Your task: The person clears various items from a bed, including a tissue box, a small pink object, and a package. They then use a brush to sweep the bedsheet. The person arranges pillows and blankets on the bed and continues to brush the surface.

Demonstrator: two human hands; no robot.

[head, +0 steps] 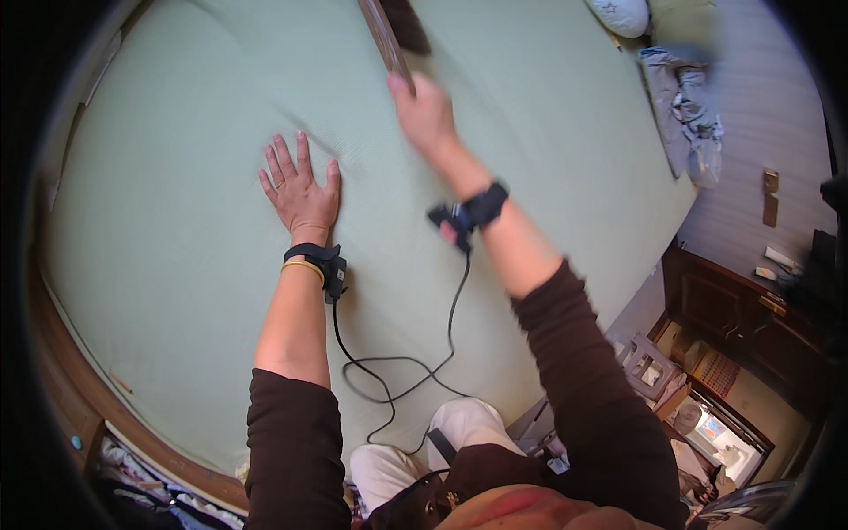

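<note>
A wide pale green mattress (179,252) spreads beneath both arms. My left hand (303,192) lies palm down on it, fingers apart and holding nothing, with a ring on one finger. Farther forward and to the right, my right hand (429,119) grips the end of the wooden handle of a brush (379,30). Dark bristles run along the brush's right side, and its far end is cut off by the top of the picture. Motion blurs the right hand and the brush. Each wrist carries a black strapped device; the left wrist also has a gold-coloured bangle.
Black cables (424,361) trail from the wrist devices across the mattress to my knees. A brown wooden bed frame (189,457) edges the lower left. Crumpled grey cloth (695,112) and a white pillow (623,14) lie at the upper right. A plastic stool (649,364) stands lower right.
</note>
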